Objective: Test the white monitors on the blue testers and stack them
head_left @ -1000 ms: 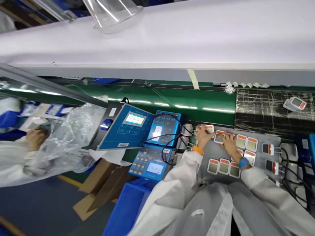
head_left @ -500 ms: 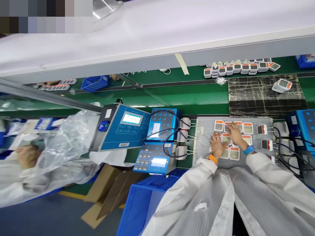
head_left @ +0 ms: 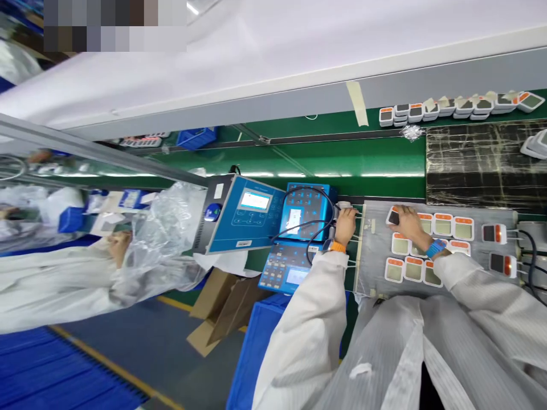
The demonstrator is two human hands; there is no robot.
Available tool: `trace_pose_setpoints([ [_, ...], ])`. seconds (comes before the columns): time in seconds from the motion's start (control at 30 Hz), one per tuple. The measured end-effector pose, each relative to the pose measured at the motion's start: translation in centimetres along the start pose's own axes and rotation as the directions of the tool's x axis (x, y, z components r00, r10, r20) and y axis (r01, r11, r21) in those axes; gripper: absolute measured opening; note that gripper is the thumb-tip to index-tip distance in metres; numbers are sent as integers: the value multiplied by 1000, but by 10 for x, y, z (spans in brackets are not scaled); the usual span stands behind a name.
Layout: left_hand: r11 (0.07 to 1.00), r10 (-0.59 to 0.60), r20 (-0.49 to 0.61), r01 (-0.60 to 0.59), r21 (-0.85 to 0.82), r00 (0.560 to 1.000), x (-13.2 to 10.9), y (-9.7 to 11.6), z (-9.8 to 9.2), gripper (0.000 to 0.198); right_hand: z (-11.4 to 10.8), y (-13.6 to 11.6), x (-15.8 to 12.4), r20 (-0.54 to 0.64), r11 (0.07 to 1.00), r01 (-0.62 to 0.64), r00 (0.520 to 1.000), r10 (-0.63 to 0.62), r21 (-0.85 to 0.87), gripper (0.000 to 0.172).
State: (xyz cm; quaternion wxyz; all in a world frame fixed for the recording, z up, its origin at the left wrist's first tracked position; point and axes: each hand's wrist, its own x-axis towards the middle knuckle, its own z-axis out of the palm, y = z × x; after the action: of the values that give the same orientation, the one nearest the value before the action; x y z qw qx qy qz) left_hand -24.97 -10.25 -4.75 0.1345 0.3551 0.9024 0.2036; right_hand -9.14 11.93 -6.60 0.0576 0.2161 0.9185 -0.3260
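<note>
My left hand (head_left: 345, 228) is at the left edge of a grey mat (head_left: 371, 270), its fingers closed on a white plug block (head_left: 343, 205), mostly hidden beneath them. Thin white prongs stick out from the blocks towards the mat. With my right hand (head_left: 409, 222) I grip a small white device with a dark screen (head_left: 393, 216), tilted at the top left of the mat. Around it, several white-and-orange display devices (head_left: 443, 224) lie in rows, screens up; my right wrist and sleeve cover some of them.
Blue testers (head_left: 307, 228) with black cables stand left of the mat, beside a larger blue instrument (head_left: 245, 213). Two devices (head_left: 494, 233) sit at the right-hand prongs. Stacked devices (head_left: 461, 107) line the back. A blue bin (head_left: 252, 347) is below; a co-worker's hand (head_left: 119, 246) is at left.
My left hand has moved left from the device rows to the plug block. My right hand has shifted to the rows' top left corner and lifted a device. The view has turned left.
</note>
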Motion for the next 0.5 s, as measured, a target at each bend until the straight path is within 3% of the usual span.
trace_pose_setpoints([
  [0.07, 998, 57, 100, -58, 7, 993, 14, -7, -2, 26, 15, -24, 5, 45, 933, -111, 994, 102, 342, 63],
  [0.13, 996, 90, 144, -92, 8, 985, 21, -12, -2, 20, 32, -49, 11, 230, 676, -325, 946, 230, 661, 54],
  [0.2, 993, 113, 153, -116, 11, 982, 24, -17, -2, 18, 46, -68, 19, 413, 387, -498, 865, 286, 776, 51],
  [0.23, 992, 121, 157, -125, 12, 980, 25, -19, -2, 18, 51, -74, 22, 464, 294, -544, 833, 302, 785, 52],
  [0.37, 996, 93, 157, -90, -22, 983, 25, -26, -3, 15, 60, -80, 31, 521, 177, -605, 774, 360, 776, 47],
  [0.5, 996, 7, 140, 5, -85, 990, 22, -28, -5, 10, 58, -76, 34, 545, 145, -618, 764, 345, 773, 39],
])
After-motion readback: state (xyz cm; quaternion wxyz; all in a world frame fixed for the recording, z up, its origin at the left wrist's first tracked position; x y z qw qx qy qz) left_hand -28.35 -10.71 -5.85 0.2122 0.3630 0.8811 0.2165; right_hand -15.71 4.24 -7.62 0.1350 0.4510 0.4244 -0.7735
